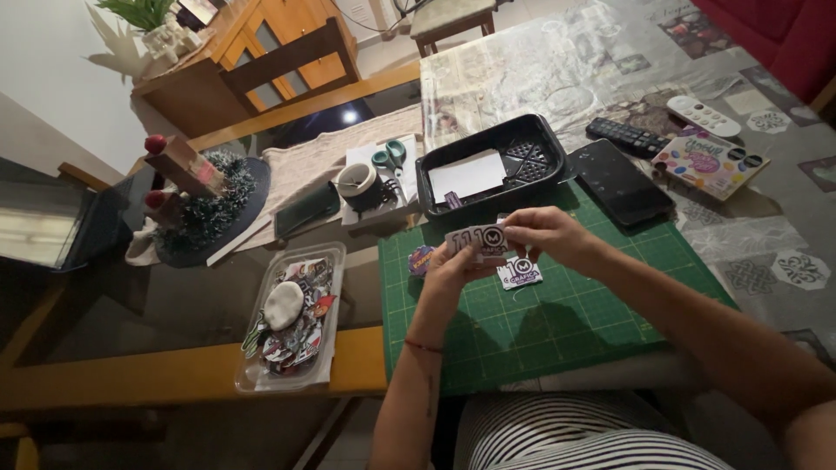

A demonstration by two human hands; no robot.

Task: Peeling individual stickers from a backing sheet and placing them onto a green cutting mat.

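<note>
Two hands over a green cutting mat [601, 313] that lies on a table covered with a patterned cloth [557, 78]. To the mat's left, a glass tabletop in a wooden frame; a wooden chair [287, 61] and cabinet stand beyond it, with a potted plant [144, 17] on the cabinet.

Far edge of mat: black plastic tray [531, 144] holding a white card [468, 175]. Left of the tray, scissors [390, 158] with teal handles beside a roll of tape [355, 181]. Right of the tray: dark phone [620, 181], black remote [627, 137], white remote [704, 115], sheet of colourful stickers [710, 163]. On the glass, a clear tub [292, 318] of assorted stickers.

Grip: my left hand [448, 270] and my right hand [540, 233] both pinch one small white sticker [477, 238], held just above the mat. Left fingers are closed on its lower left edge, right thumb and fingertips on its right end. A second, similar sticker [520, 272] lies flat on the mat just below the held one, not touched. A round sticker [421, 259] lies by my left hand.
</note>
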